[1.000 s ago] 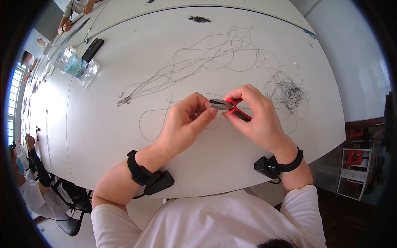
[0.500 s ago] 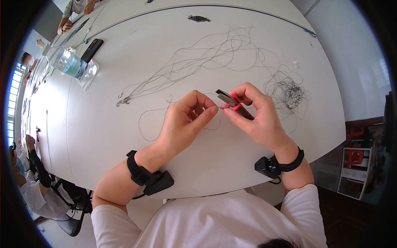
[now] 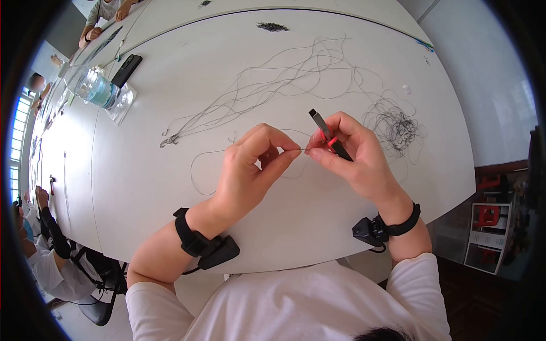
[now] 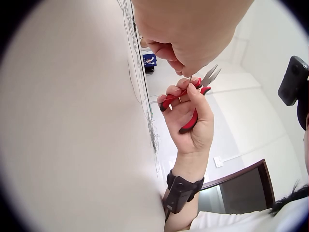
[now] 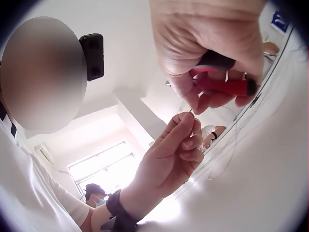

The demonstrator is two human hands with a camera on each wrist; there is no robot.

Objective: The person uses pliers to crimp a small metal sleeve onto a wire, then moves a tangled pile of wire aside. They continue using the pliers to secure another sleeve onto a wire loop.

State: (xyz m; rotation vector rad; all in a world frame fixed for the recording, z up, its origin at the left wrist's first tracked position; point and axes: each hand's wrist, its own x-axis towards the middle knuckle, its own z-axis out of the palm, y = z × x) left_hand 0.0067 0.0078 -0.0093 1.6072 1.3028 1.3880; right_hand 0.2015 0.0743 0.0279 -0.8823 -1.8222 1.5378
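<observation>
In the head view my left hand (image 3: 250,162) pinches a thin dark line (image 3: 303,149) between thumb and forefinger. My right hand (image 3: 361,150) meets it from the other side, thumb and fingertip at the line's other end. That same hand keeps a pair of red-and-black handled pliers (image 3: 331,140) in its fingers, metal nose pointing up and away. The left wrist view shows the pliers' nose (image 4: 211,76) parted, with nothing between its tips. A loop of thin line (image 3: 192,173) lies on the table under my left hand.
Long loose lines (image 3: 273,85) run across the white table (image 3: 318,227) from a cluster of hooks (image 3: 169,140). A tangled line heap (image 3: 401,131) lies right, a dark pile (image 3: 273,26) far back. A bottle (image 3: 94,85) and phone (image 3: 127,70) stand left, near other people.
The pliers' nose has swung away from my left fingertips to point up and away, shifting back into my right hand. Right thumb and fingertip have come to the line beside my left fingertips.
</observation>
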